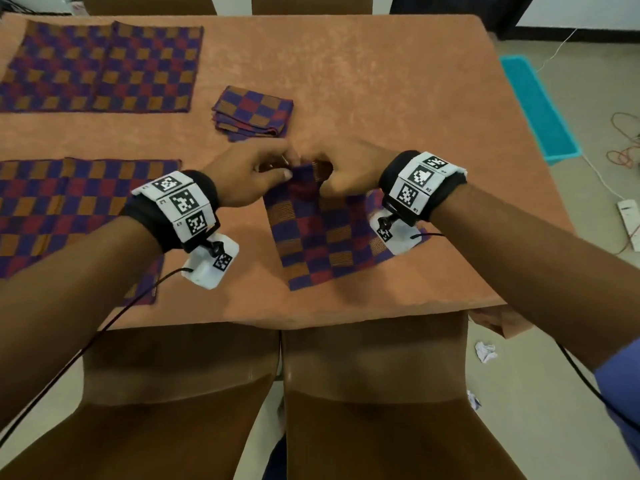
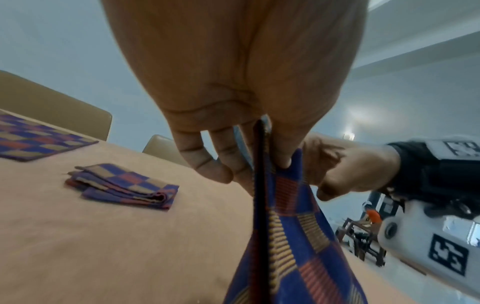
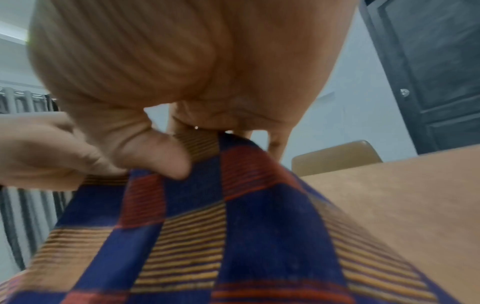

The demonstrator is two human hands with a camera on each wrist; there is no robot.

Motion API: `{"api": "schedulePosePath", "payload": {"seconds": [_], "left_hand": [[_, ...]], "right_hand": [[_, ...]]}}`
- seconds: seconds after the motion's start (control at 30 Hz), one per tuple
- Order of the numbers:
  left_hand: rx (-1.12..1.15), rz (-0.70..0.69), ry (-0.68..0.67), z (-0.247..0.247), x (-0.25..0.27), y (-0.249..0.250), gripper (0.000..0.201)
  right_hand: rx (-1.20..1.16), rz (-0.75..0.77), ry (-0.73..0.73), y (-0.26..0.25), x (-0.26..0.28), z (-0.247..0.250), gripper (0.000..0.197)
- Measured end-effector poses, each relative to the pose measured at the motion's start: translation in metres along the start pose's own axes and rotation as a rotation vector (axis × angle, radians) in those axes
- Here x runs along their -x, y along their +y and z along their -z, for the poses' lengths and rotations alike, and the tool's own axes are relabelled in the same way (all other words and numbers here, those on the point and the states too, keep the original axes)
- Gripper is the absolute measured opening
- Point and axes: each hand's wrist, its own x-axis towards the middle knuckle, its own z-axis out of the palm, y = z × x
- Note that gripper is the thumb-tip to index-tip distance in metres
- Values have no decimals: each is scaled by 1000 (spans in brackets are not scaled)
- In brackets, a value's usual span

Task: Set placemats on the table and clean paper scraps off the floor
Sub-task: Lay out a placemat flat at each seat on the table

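Surface [image 1: 346, 64] carries two mats spread at 9 and 10 o'clock; my left hand [image 1: 249, 174] and right hand [image 1: 349, 174] fingers pinch a third mat [image 1: 322, 237] top edge. Weak pinch risks slipping, crooked spread.

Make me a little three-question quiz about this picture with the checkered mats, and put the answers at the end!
1. True or false: both hands pinch the same placemat.
2. How many placemats already lie spread flat on the table?
3. Where is the crumpled paper scrap: A on the table, B on the floor, C on a chair?

Key:
1. True: the left hand and right hand pinch the top edge of the held placemat.
2. Two: the far placemat and near placemat on the table.
3. B: the paper scrap lies on the floor.
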Motion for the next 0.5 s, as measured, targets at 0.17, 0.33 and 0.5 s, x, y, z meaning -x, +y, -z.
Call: {"api": "schedulePosePath", "payload": {"seconds": [0.17, 0.33, 0.5], "left_hand": [[-47, 34, 48, 26, 18, 18, 8], [-84, 50, 221, 53, 26, 8, 10], [-143, 110, 333, 71, 31, 4, 15]], "right_hand": [[132, -171, -43, 4, 28, 25, 22], [64, -221, 1, 15, 64, 34, 20], [3, -202, 115, 28, 70, 4, 26]]}}
